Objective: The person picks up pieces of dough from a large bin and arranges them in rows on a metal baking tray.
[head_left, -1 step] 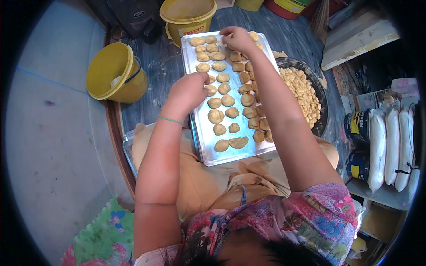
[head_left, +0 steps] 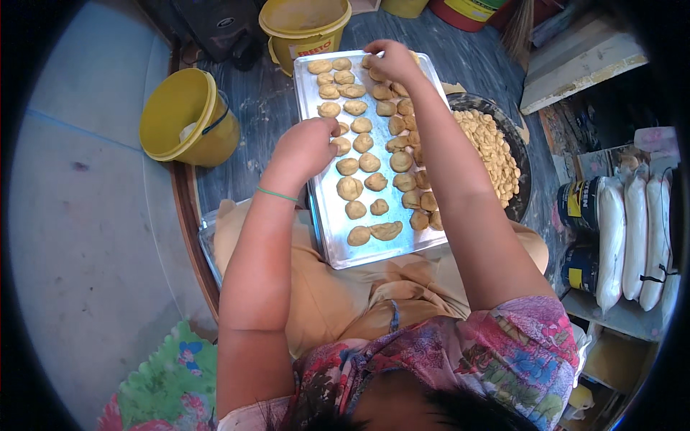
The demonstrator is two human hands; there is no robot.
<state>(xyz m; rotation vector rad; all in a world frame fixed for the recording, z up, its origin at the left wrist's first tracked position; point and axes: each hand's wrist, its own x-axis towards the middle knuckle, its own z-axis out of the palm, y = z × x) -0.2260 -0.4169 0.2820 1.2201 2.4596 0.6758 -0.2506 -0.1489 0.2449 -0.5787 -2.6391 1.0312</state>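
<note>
A shiny metal tray (head_left: 327, 248) leans across my lap, with rows of lumpy tan dough pieces (head_left: 349, 189) on it. Two bands of these lumps run along it, a bare strip between them. My left hand (head_left: 302, 149) lies over the tray's left edge, fingers curled in and fingertips against a dough piece (head_left: 341, 146). Near the tray's far edge, my right hand (head_left: 394, 63) is bent down with its fingertips at another dough lump (head_left: 367, 62). My right forearm hides part of the right-hand band. Beyond that arm stands a round dark pan (head_left: 527, 179) heaped with small tan pieces (head_left: 489, 151).
Two yellow buckets (head_left: 221, 140) (head_left: 305, 32) stand at the left and far side of the dark floor. White plastic-wrapped packs (head_left: 636, 237) and dark tins (head_left: 577, 203) sit on a shelf at the right. A pale wooden board (head_left: 582, 72) is at far right.
My right hand has shifted slightly right and toward me, uncovering dough lumps at the tray's far end. My left hand and the tray stay in place.
</note>
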